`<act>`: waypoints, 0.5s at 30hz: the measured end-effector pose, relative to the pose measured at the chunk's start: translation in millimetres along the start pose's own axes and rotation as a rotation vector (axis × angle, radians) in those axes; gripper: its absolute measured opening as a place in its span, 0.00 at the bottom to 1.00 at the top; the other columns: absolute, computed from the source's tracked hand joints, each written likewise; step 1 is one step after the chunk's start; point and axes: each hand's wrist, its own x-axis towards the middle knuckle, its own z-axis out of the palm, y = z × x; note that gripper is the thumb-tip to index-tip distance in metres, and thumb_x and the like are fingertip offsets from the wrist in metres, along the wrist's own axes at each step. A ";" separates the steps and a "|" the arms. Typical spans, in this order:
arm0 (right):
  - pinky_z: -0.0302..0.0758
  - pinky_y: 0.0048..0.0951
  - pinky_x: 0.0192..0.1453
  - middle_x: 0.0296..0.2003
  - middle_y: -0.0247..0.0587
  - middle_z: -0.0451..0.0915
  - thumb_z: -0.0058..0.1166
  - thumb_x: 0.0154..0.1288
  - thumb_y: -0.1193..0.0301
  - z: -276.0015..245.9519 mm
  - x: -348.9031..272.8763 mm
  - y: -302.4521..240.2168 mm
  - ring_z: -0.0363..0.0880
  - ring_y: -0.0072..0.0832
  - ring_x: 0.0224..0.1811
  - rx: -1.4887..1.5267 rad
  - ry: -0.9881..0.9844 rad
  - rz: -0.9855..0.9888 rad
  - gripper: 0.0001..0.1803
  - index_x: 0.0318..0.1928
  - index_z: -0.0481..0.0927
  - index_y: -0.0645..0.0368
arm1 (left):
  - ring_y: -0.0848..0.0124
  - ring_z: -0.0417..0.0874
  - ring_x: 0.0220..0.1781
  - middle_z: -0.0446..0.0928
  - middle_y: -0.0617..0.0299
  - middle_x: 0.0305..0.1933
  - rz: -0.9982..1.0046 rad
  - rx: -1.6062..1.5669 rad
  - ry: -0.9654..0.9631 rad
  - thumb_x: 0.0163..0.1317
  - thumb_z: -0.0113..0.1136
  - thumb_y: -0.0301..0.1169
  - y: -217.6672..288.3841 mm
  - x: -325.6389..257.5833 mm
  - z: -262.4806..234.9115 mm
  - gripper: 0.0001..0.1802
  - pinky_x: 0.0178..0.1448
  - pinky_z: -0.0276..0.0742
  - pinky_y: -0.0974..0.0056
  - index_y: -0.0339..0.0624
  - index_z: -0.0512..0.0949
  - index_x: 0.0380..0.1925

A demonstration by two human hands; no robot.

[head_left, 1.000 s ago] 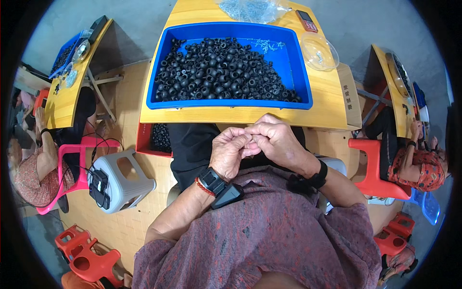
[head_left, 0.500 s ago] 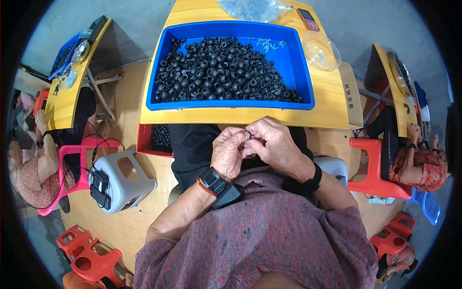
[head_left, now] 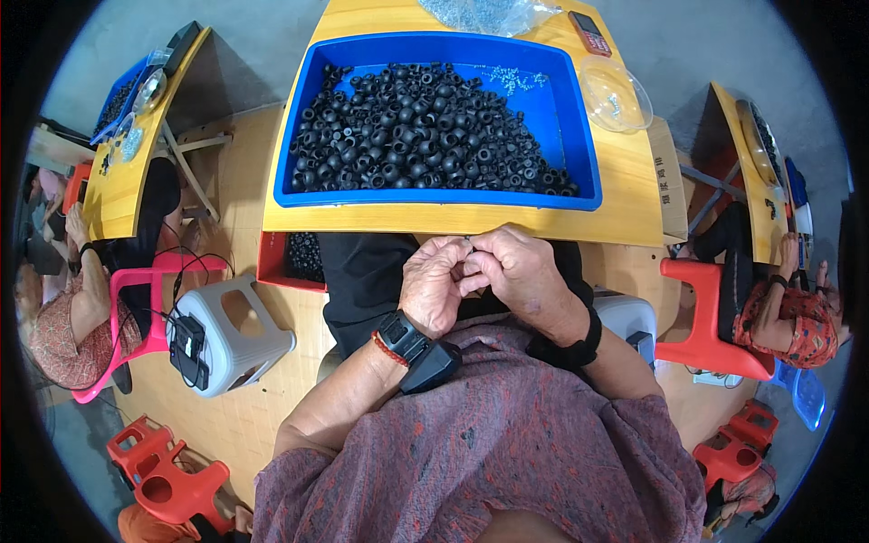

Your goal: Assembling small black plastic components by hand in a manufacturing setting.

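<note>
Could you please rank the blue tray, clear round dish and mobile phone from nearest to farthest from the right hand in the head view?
1. Blue tray: just ahead of the right hand.
2. Clear round dish: right of the tray.
3. Mobile phone: beyond the dish.

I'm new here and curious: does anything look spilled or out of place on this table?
Possibly one thing: small pale pieces lie scattered near the far right corner of the blue tray, beside the heap of black parts, while similar ones sit in a clear round dish. It may be deliberate.
</note>
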 end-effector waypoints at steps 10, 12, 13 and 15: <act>0.79 0.39 0.36 0.34 0.51 0.78 0.57 0.64 0.76 3.1 -4.4 10.1 0.82 0.47 0.35 -0.058 0.026 -0.098 0.07 0.42 0.77 0.62 | 0.69 0.86 0.37 0.82 0.58 0.38 -0.015 -0.026 -0.050 0.70 0.56 0.23 3.1 -5.0 -5.1 0.03 0.45 0.87 0.60 0.38 0.77 0.41; 0.79 0.39 0.36 0.34 0.50 0.78 0.58 0.64 0.76 4.9 -5.2 15.0 0.82 0.47 0.34 -0.072 0.024 -0.123 0.07 0.42 0.77 0.62 | 0.68 0.86 0.38 0.82 0.58 0.38 -0.016 -0.046 -0.041 0.70 0.55 0.23 2.6 -7.1 -4.6 0.04 0.46 0.86 0.60 0.37 0.77 0.41; 0.79 0.39 0.36 0.33 0.50 0.78 0.58 0.63 0.76 5.3 -5.5 16.5 0.82 0.46 0.34 -0.086 0.021 -0.149 0.07 0.41 0.77 0.63 | 0.68 0.85 0.40 0.82 0.57 0.39 -0.009 -0.038 -0.036 0.70 0.54 0.23 1.4 -7.5 -5.6 0.04 0.47 0.86 0.60 0.38 0.77 0.42; 0.79 0.39 0.36 0.32 0.49 0.78 0.58 0.63 0.77 5.2 -5.9 17.5 0.82 0.46 0.33 -0.077 0.029 -0.158 0.06 0.40 0.77 0.63 | 0.67 0.85 0.41 0.82 0.57 0.40 -0.002 -0.029 -0.031 0.71 0.53 0.23 -0.5 -9.1 -6.2 0.05 0.48 0.85 0.59 0.38 0.77 0.43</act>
